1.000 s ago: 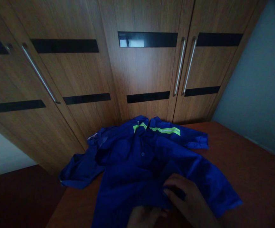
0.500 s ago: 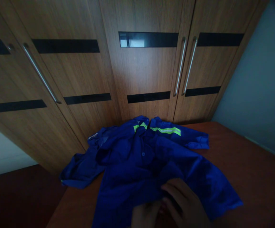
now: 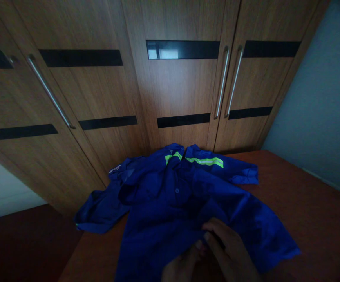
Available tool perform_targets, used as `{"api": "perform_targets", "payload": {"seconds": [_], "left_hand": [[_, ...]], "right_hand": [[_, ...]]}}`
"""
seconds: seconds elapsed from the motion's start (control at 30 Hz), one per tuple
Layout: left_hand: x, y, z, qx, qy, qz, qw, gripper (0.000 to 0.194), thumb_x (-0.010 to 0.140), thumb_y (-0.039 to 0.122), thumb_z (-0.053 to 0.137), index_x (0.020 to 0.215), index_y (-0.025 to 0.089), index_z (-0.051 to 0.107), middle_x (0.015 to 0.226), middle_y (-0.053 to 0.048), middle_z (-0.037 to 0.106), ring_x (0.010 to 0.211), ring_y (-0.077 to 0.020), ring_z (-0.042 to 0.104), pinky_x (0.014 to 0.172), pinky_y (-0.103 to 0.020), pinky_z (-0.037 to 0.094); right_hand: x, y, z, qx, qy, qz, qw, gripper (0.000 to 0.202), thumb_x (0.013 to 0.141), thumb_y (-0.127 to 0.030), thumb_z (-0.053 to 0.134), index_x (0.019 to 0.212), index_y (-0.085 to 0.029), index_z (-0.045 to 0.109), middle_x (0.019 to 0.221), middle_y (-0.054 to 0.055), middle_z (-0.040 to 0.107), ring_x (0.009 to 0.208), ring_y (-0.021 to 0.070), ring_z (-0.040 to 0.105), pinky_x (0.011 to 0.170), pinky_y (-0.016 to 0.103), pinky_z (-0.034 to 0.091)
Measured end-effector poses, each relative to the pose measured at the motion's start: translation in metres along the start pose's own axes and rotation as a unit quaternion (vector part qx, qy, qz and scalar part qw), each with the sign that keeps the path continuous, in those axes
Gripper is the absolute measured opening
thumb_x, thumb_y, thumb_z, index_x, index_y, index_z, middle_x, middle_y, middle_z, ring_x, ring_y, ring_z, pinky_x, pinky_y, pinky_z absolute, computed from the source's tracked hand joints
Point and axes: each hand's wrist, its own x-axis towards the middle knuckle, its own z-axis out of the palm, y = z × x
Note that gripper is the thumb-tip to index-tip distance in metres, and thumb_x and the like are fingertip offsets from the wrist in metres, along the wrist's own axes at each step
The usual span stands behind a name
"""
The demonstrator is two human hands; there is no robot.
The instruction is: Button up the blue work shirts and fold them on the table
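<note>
A blue work jacket with yellow-green and silver reflective bands lies spread out, its collar toward the cabinet. One button shows on its front. At the lower front edge my right hand pinches the cloth between thumb and forefinger. Close against it, my left hand grips the same edge, its thumb pointing up to the right. The two sets of fingertips almost meet. Whatever small part lies between them, such as a button, is hidden in the dark.
The jacket rests on a reddish-brown wooden surface. Behind it stands a wooden cabinet with metal handles and black strips. A grey-blue wall rises at the right. Another dark blue garment part lies at the left.
My hands have shifted slightly, with the thumbs now drawn closer together on the jacket's edge. The rest of the jacket lies as before.
</note>
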Motion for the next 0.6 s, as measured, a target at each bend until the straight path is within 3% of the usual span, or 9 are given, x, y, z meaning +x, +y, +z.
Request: {"api": "perform_targets", "payload": {"seconds": [0.27, 0.43, 0.6], "left_hand": [[0.004, -0.019, -0.006, 0.027, -0.026, 0.022, 0.999, 0.045, 0.077, 0.063, 0.054, 0.072, 0.021, 0.070, 0.079, -0.004, 0.073, 0.078, -0.0197, 0.066, 0.081, -0.026, 0.051], [0.007, -0.029, -0.007, 0.051, -0.032, 0.060, 0.996, 0.045, 0.080, 0.062, 0.051, 0.073, 0.021, 0.071, 0.083, -0.005, 0.073, 0.083, -0.0208, 0.066, 0.088, -0.029, 0.049], [0.002, -0.018, -0.009, 0.072, -0.021, 0.070, 0.995, 0.037, 0.079, 0.058, 0.055, 0.074, 0.026, 0.073, 0.085, -0.004, 0.073, 0.090, -0.0226, 0.065, 0.094, -0.032, 0.045]], "right_hand": [[-0.004, 0.000, -0.001, 0.121, -0.002, 0.069, 0.990, 0.021, 0.088, -0.036, 0.049, 0.087, -0.024, 0.067, 0.083, 0.001, 0.066, 0.080, 0.0155, 0.063, 0.071, 0.020, 0.049], [0.000, 0.000, -0.005, 0.193, -0.074, 0.099, 0.973, 0.024, 0.089, -0.037, 0.048, 0.081, -0.021, 0.063, 0.078, 0.001, 0.063, 0.075, 0.0150, 0.061, 0.072, 0.023, 0.049], [0.004, -0.002, -0.007, 0.236, -0.130, 0.075, 0.960, 0.028, 0.093, -0.035, 0.041, 0.082, -0.020, 0.062, 0.075, 0.001, 0.062, 0.074, 0.0144, 0.061, 0.071, 0.024, 0.049]]}}
